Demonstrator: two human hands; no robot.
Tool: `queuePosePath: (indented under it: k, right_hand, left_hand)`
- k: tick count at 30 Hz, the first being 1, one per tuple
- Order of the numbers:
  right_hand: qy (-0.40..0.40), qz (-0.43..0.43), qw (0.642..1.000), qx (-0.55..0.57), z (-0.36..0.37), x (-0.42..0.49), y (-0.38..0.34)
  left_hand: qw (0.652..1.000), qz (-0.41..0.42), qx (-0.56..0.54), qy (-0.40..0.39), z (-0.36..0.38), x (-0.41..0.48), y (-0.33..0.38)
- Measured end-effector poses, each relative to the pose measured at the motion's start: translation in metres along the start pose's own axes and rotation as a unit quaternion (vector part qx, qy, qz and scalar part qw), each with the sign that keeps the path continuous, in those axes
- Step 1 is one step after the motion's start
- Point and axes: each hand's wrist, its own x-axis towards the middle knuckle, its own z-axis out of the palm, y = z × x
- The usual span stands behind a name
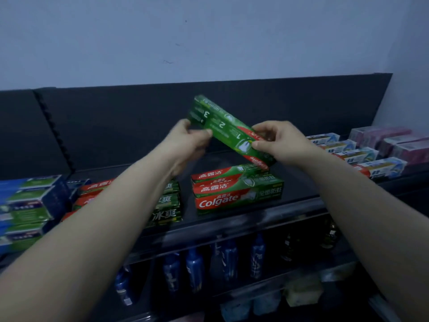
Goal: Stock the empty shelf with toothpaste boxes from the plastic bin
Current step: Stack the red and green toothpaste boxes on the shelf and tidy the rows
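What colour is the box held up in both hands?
The box is green with a red end and white numerals, seen in the head view.

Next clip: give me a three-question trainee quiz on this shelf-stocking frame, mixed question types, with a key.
1. The left hand and the right hand are both in view. Which grips the tilted green Colgate box? A: left only. B: right only. C: both.
2. True or false: the held box lies flat on the stack of green Colgate boxes.
3. Fill in: beneath the toothpaste shelf stand blue ____.

Key
1. C.
2. False: it is tilted, gripped by both hands.
3. bottles.
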Motion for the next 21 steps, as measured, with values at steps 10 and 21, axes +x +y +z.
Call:
queuePosePath:
  k: [10,21]
  right_hand:
    - [-0.092,-0.084,0.951,-0.282,0.007,0.062,0.027]
    - [-0.245,0.011,0.939,-0.241,0.022,0.079,0.056]
  left_hand:
    - [0.921,0.036,0.386,0.025,-0.037,0.005,-0.029]
    - [0.898,0.074,0.425,0.086,-0.034,-0.015,-0.035]
